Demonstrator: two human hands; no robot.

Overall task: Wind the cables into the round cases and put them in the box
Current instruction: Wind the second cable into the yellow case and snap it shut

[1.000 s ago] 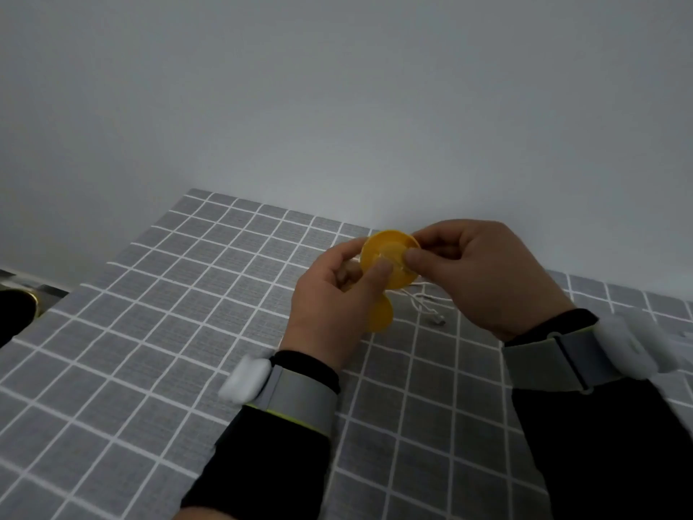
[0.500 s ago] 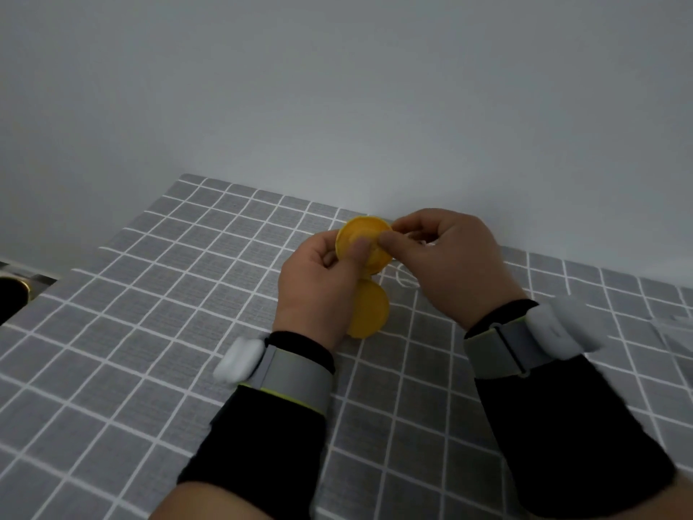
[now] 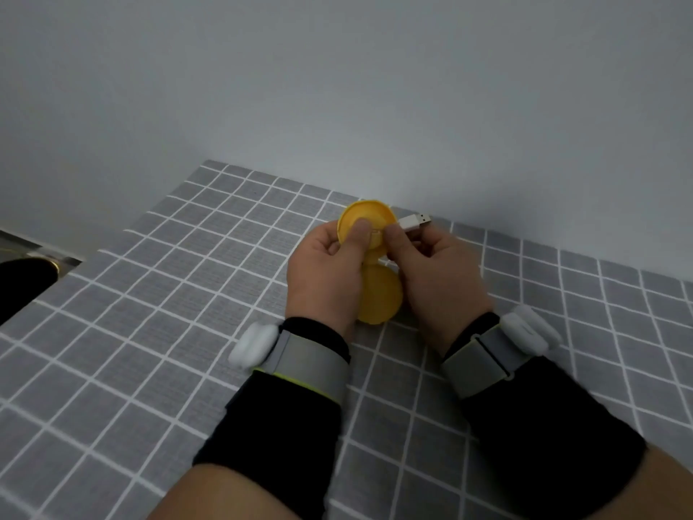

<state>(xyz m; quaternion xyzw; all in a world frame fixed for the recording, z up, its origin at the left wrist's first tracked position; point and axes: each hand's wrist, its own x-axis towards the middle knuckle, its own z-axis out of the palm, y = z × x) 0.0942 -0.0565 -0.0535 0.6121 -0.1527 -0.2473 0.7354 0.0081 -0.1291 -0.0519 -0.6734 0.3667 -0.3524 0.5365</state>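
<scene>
Since 0.5 s ago both hands have drawn nearer to the camera, and a white USB plug [image 3: 415, 221], hidden then, now sticks out past the right fingers. Nearest the camera, 2 forearms in black sleeves [image 3: 285, 425] come in from the bottom edge, each wrist wrapped in a grey band [image 3: 305, 364] carrying a white pod on its outer side. Beyond them the left hand [image 3: 324, 273] and right hand [image 3: 440, 279] meet knuckles-up over the desk [image 3: 150, 332], which is covered in a grey cloth with a white grid. Between the 2 hands sits the yellow round case [image 3: 367, 223], opened into 2 halves: the lower half [image 3: 380, 296] shows between the palms, close to the cloth, and the upper half stands above the fingers. What lies inside the halves cannot be made out. The left grip is closed on the case, its thumb pressed flat on the centre of the upper half. The right grip is a narrow pinch, thumb and forefinger closed on the white cable just behind the plug, right against the case's rim; the plug points up and to the right. A short white stretch of cable shows between the 2 halves. Farther off, the desk ends at a plain grey wall [image 3: 337, 88], and a dark object [image 3: 22, 283] sits beyond the desk's left edge.
</scene>
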